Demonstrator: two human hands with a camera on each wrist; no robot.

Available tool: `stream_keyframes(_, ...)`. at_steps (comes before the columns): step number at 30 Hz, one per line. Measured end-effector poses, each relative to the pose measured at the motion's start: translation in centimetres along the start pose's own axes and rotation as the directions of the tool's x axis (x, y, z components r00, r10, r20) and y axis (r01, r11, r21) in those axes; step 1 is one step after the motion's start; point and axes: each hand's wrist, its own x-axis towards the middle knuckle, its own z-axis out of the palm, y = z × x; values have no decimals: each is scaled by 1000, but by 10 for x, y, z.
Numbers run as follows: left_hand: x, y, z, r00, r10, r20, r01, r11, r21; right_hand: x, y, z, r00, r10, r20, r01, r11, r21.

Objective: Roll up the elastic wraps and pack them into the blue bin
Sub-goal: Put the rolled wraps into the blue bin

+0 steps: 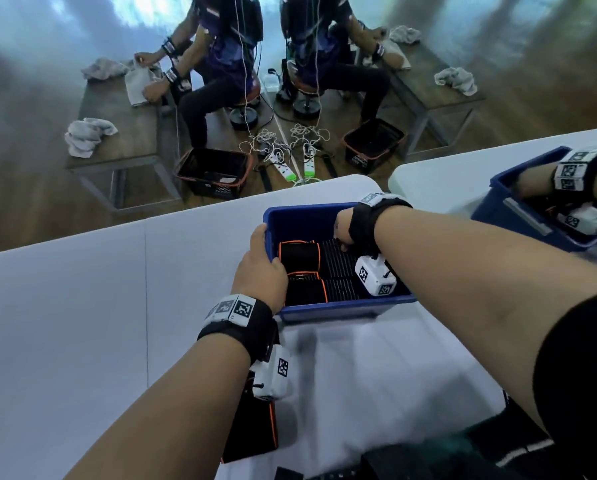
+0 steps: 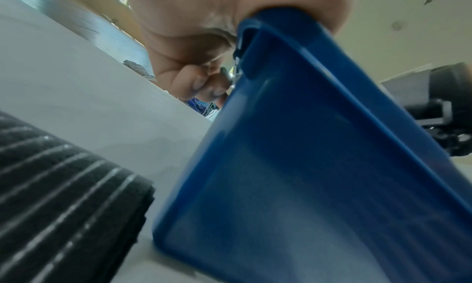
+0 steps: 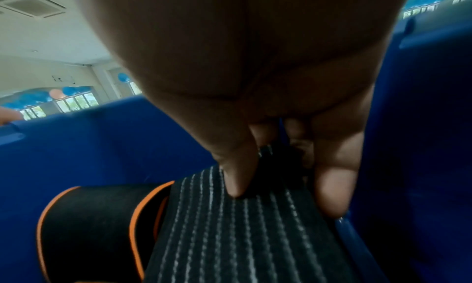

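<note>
Watching the feed: the blue bin sits on the white counter around 12 o'clock from me. My left hand has its grip clamped on the bin's rim at 9 o'clock, thumb inside, fingers curled under the lip. My right hand is down inside at roughly 1 o'clock, fingers nearly straight, thumb and fingertips pressing the striped roll against the far wall. I'd call that pushing more than holding.

Two orange-edged rolls already fill the 9 o'clock side, touching the striped ones. One more unrolled wrap lies flat on the counter at 6 o'clock, under my left wrist.

What worries me: elastic stuff springs back, so if I lift the right hand before the roll is wedged tight, it'll probably loosen and uncoil. The bin also looks nearly full, so the last wrap may not fit unless everything's packed snug. And the left wrist could drag that loose wrap off the edge.
</note>
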Motion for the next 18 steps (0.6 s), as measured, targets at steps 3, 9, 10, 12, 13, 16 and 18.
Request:
stream_keyframes(3,0,1,0,1000,-6,-4,6,1000,-17,24,3,6,999,15,32,-17,999,50)
stream_keyframes(9,1,-1,0,1000,2,-17,-2,1000,-27,56,0,5,996,75,43,-65,979,-193)
stream_keyframes(10,2,-1,0,1000,-1,-16,1,1000,-30,29,-11,-1,997,83,12,-78,969,-235)
stream_keyframes(12,2,0,0,1000,-8,-17,7,999,-33,4,-22,-8,996,91,-18,-93,956,-277)
stream_keyframes(13,2,0,1,1000,-9,-19,9,999,-35,-6,-24,-10,995,97,-32,-102,955,-277)
stream_keyframes(16,1,0,2,1000,-16,-17,16,999,-42,-24,-28,-12,996,82,-25,-86,960,-266)
stream_keyframes(18,1,0,1,1000,-18,-14,17,999,-46,-35,-28,-12,998,53,-44,-64,953,-298)
